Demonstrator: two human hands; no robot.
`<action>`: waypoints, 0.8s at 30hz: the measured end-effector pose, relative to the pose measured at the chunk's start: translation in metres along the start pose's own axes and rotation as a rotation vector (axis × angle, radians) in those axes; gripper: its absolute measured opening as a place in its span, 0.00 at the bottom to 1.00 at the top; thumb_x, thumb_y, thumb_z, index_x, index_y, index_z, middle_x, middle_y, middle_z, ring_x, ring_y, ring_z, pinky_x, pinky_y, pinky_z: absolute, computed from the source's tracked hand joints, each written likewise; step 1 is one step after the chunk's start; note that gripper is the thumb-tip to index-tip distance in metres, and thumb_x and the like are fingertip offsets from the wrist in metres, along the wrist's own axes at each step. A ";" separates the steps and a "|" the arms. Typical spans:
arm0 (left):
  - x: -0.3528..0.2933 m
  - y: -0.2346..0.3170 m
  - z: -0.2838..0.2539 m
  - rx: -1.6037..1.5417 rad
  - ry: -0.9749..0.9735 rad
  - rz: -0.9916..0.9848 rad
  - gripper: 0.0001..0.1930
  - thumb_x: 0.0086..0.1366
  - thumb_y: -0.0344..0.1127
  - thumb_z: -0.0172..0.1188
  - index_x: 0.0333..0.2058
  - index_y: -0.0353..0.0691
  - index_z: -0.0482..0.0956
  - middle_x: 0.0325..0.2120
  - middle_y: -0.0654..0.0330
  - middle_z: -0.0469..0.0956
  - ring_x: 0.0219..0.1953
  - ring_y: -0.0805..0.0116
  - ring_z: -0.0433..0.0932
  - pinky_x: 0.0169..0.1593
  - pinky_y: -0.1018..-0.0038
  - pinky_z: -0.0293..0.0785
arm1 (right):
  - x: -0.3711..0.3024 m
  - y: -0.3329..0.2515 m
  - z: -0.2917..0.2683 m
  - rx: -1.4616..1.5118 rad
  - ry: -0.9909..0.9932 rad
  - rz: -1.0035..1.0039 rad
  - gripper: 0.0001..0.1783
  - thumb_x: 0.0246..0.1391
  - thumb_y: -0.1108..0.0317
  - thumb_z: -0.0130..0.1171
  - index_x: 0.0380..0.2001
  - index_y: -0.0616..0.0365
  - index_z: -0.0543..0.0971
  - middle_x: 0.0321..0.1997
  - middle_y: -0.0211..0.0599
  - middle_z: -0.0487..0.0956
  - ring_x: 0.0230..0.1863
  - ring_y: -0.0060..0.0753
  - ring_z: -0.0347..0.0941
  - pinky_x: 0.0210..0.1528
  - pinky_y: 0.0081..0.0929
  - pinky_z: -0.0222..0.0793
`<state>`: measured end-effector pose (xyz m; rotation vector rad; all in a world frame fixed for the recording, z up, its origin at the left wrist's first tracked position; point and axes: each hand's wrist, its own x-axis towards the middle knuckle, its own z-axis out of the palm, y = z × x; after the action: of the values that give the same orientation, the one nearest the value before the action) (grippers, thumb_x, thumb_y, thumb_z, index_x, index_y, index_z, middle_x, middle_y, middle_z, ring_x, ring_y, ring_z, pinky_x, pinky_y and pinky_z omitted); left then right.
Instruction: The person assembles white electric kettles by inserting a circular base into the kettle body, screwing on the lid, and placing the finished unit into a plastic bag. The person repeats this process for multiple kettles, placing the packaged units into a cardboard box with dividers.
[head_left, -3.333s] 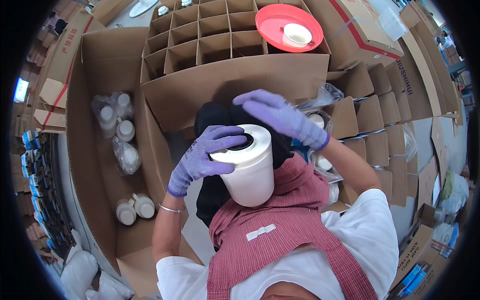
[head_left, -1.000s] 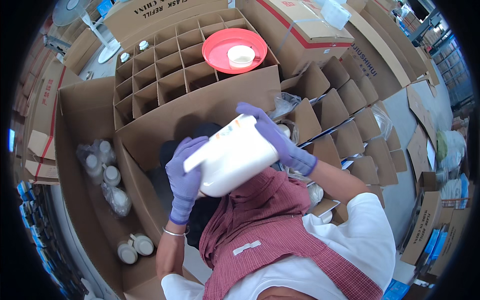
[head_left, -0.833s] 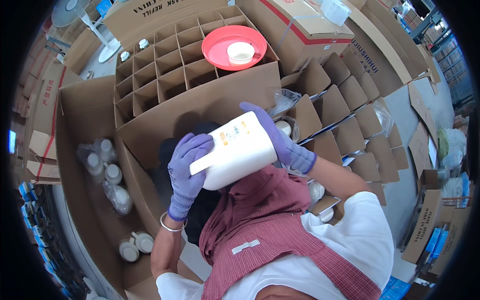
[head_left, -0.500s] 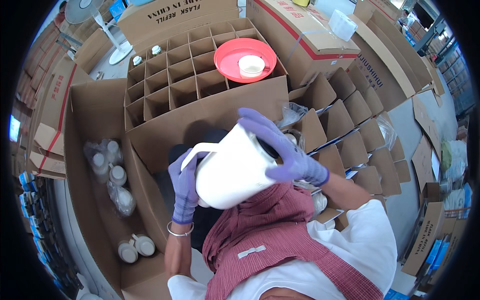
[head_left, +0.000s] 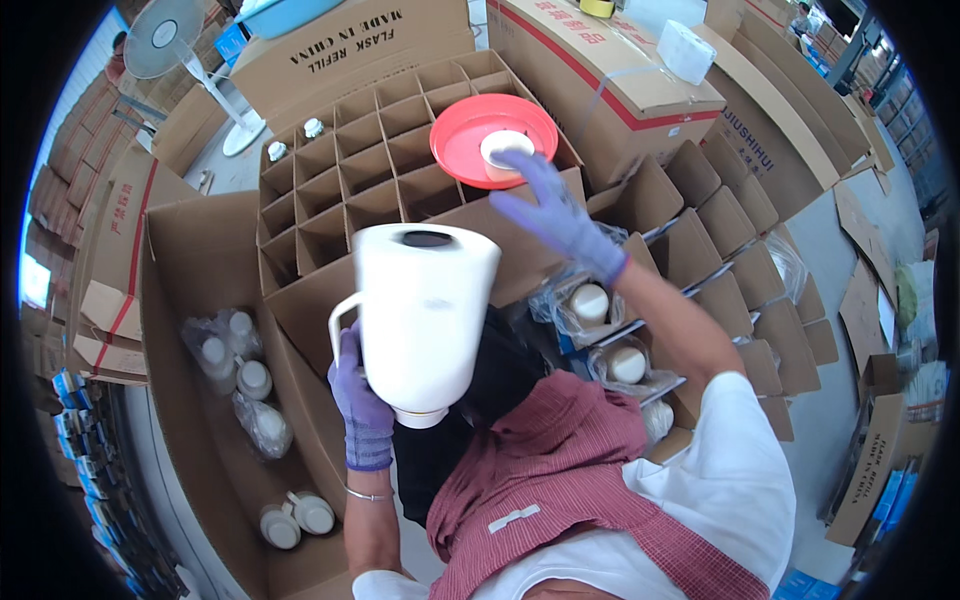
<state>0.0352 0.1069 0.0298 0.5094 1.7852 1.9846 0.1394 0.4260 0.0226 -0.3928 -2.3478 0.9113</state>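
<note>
My left hand (head_left: 361,405), in a purple glove, grips a white vacuum flask body (head_left: 425,320) from its handle side. The flask stands nearly upright in the air, its dark round opening facing up and a narrow ringed end below. My right hand (head_left: 550,205), also gloved, stretches over a red plastic basin (head_left: 445,145) on the divided carton. Its fingers are apart, with the fingertips at a small white cup (head_left: 497,143) in the basin; whether they touch it I cannot tell. Nothing shows in that hand.
Ahead is a carton with cardboard dividers (head_left: 375,130), holding two white-capped items. At left, a long open carton (head_left: 195,420) contains several white flask pieces, some bagged. To my right, another divided carton (head_left: 690,250) has wrapped flasks (head_left: 627,365). A fan (head_left: 165,38) stands far left.
My right hand has left the flask and moved up to the cup in the basin. The flask has turned from tilted to nearly upright, in my left hand alone.
</note>
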 end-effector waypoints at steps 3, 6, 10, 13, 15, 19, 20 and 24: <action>0.019 -0.011 0.008 0.254 -0.053 0.264 0.23 0.75 0.39 0.44 0.64 0.35 0.64 0.56 0.52 0.75 0.55 0.62 0.77 0.56 0.67 0.77 | 0.061 0.060 0.004 -0.555 -0.013 0.204 0.47 0.46 0.45 0.67 0.67 0.51 0.64 0.65 0.49 0.67 0.67 0.52 0.63 0.66 0.49 0.60; 0.041 -0.020 0.035 -0.632 -0.061 -0.038 0.26 0.75 0.44 0.44 0.68 0.41 0.59 0.64 0.53 0.67 0.63 0.52 0.70 0.63 0.54 0.72 | 0.081 0.092 0.011 -0.646 -0.082 0.315 0.53 0.38 0.42 0.70 0.67 0.49 0.62 0.65 0.49 0.66 0.65 0.53 0.63 0.63 0.56 0.60; 0.079 -0.017 0.060 -1.218 -0.169 -0.169 0.29 0.75 0.53 0.44 0.69 0.48 0.59 0.66 0.55 0.64 0.66 0.52 0.65 0.69 0.50 0.62 | 0.057 0.039 0.010 -0.689 0.101 -0.162 0.52 0.37 0.51 0.70 0.66 0.54 0.62 0.60 0.46 0.69 0.58 0.48 0.68 0.59 0.51 0.61; 0.086 -0.014 0.076 -1.068 -0.045 -0.033 0.29 0.75 0.53 0.45 0.68 0.46 0.60 0.65 0.56 0.66 0.66 0.55 0.66 0.69 0.56 0.62 | -0.001 -0.042 0.007 -0.578 -0.101 -0.303 0.51 0.37 0.55 0.70 0.67 0.54 0.62 0.60 0.49 0.69 0.55 0.48 0.69 0.58 0.47 0.62; 0.081 -0.010 0.091 -0.993 0.081 -0.046 0.26 0.77 0.51 0.40 0.66 0.45 0.61 0.63 0.56 0.68 0.65 0.56 0.68 0.68 0.56 0.64 | -0.027 -0.067 0.008 -0.406 -0.043 -0.238 0.53 0.38 0.56 0.70 0.68 0.56 0.60 0.62 0.52 0.67 0.59 0.51 0.68 0.60 0.48 0.62; 0.053 -0.040 0.113 -0.845 0.074 0.059 0.24 0.77 0.46 0.38 0.67 0.44 0.58 0.64 0.55 0.65 0.64 0.58 0.68 0.68 0.60 0.65 | -0.056 -0.075 0.034 -0.099 0.289 -0.302 0.47 0.43 0.63 0.71 0.65 0.62 0.62 0.64 0.56 0.66 0.62 0.56 0.65 0.64 0.48 0.62; 0.040 -0.042 0.119 -0.579 0.084 0.129 0.24 0.77 0.45 0.38 0.67 0.43 0.57 0.63 0.55 0.66 0.64 0.58 0.68 0.66 0.60 0.67 | -0.061 -0.071 0.043 -0.125 0.376 -0.317 0.45 0.43 0.63 0.71 0.64 0.63 0.63 0.63 0.56 0.66 0.61 0.56 0.66 0.63 0.47 0.64; 0.012 -0.030 0.119 -0.883 0.056 -0.157 0.25 0.77 0.47 0.37 0.66 0.41 0.57 0.60 0.55 0.68 0.62 0.58 0.70 0.58 0.61 0.76 | -0.063 -0.070 0.066 0.456 0.597 0.142 0.32 0.53 0.72 0.63 0.61 0.65 0.66 0.57 0.47 0.71 0.55 0.42 0.69 0.59 0.38 0.68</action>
<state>0.0900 0.2156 0.0131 0.0193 0.7768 2.4001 0.1447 0.3127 0.0053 -0.5536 -1.5383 1.1680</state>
